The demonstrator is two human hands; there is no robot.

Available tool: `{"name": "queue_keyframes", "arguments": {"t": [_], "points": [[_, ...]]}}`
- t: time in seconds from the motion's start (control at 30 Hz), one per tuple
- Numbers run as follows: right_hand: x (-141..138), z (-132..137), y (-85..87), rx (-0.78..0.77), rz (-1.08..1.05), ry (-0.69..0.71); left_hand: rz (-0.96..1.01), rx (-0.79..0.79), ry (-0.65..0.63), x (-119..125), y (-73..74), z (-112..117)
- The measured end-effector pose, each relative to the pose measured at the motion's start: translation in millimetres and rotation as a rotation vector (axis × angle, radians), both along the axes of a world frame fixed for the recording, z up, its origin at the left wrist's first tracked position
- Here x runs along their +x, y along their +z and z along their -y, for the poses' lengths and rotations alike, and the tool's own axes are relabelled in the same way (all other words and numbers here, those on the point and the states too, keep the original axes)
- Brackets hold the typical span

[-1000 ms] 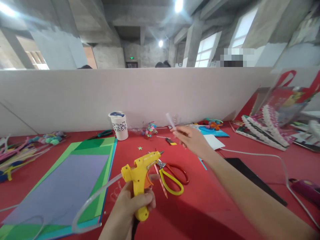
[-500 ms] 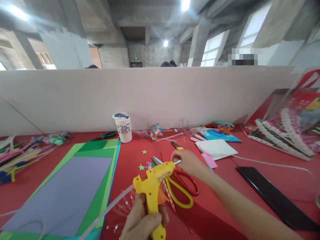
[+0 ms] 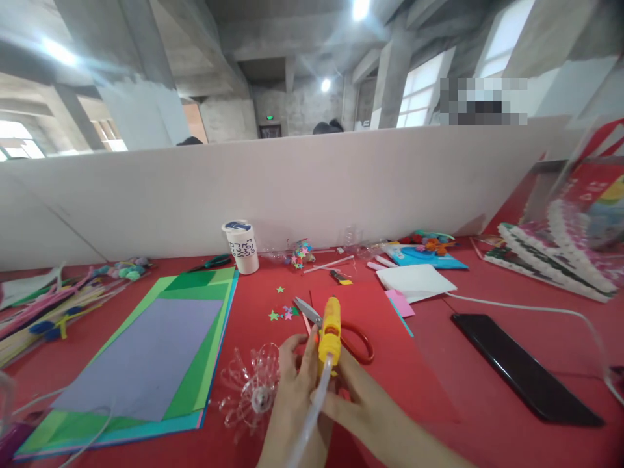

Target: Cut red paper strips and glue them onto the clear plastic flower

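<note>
A yellow hot glue gun (image 3: 332,320) is held at the front middle, its nozzle end facing away and a clear glue stick (image 3: 312,416) trailing from its back. My left hand (image 3: 295,374) closes on the gun from the left. From the right, my right hand (image 3: 353,398) closes round the same gun, its thumb by the glue stick. Fingers hide most of the handle. Just beyond lie scissors (image 3: 364,343) with a red handle, partly covered by the gun. A clear looped plastic piece (image 3: 256,387) rests beside my left wrist.
Coloured paper sheets (image 3: 146,351) lie stacked at left, near pipe cleaners (image 3: 43,318). Small paper stars (image 3: 273,316) are scattered ahead. A white cup (image 3: 240,250) stands by the white partition (image 3: 292,188). At right are a white pad (image 3: 416,282), a cable (image 3: 526,304) and a black flat object (image 3: 524,370).
The glue gun has turned from pointing right to pointing away. My right hand has come back from beyond the nozzle to the gun, beside my left hand.
</note>
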State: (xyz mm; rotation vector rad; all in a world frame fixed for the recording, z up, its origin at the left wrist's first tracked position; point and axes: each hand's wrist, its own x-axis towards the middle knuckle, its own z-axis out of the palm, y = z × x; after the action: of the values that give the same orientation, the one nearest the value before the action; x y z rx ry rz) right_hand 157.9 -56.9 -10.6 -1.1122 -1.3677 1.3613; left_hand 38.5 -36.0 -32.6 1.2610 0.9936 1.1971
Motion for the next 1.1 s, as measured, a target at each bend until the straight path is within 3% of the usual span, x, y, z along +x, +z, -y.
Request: {"name": "queue_keyframes", "arguments": {"t": [0.13,0.27,0.37,0.43,0.57,0.7,0.77,0.87,1.1], "points": [[3.9,-9.6,-7.8,-0.085,-0.104,-0.046,-0.316,0.257,-0.124,5.6,0.4,9.0],[20.9,-20.9,3.2,0.009,-0.151,-0.286,-0.626,0.403,-0.247,6.6,16.3,21.5],[42.2,-26.5,12.9,0.01,-0.12,-0.335,-0.74,0.508,-0.326,-7.9,32.2,25.1],[55.5,-28.9,13.9,-0.003,-0.147,-0.317,-0.748,0.582,-0.271,-30.5,40.8,20.5],[62.4,-28.8,2.5,-0.102,-0.2,-0.204,-0.701,0.433,-0.009,-94.3,45.0,-6.0],[42.0,-25.3,-13.9,-0.186,-0.266,-0.104,-0.628,-0.039,-0.036,-132.3,30.0,-32.7],[31.8,-24.4,-18.0,-0.199,-0.259,-0.075,-0.555,-0.151,-0.072,-133.4,19.3,-39.2],[30.3,-26.5,-17.6,-0.181,-0.183,-0.104,-0.486,-0.159,-0.133,-122.4,6.7,-44.4],[62.9,-47.3,-20.8,-0.001,0.353,-0.412,-0.444,-0.087,-0.22,-81.1,1.9,-55.2]]}}
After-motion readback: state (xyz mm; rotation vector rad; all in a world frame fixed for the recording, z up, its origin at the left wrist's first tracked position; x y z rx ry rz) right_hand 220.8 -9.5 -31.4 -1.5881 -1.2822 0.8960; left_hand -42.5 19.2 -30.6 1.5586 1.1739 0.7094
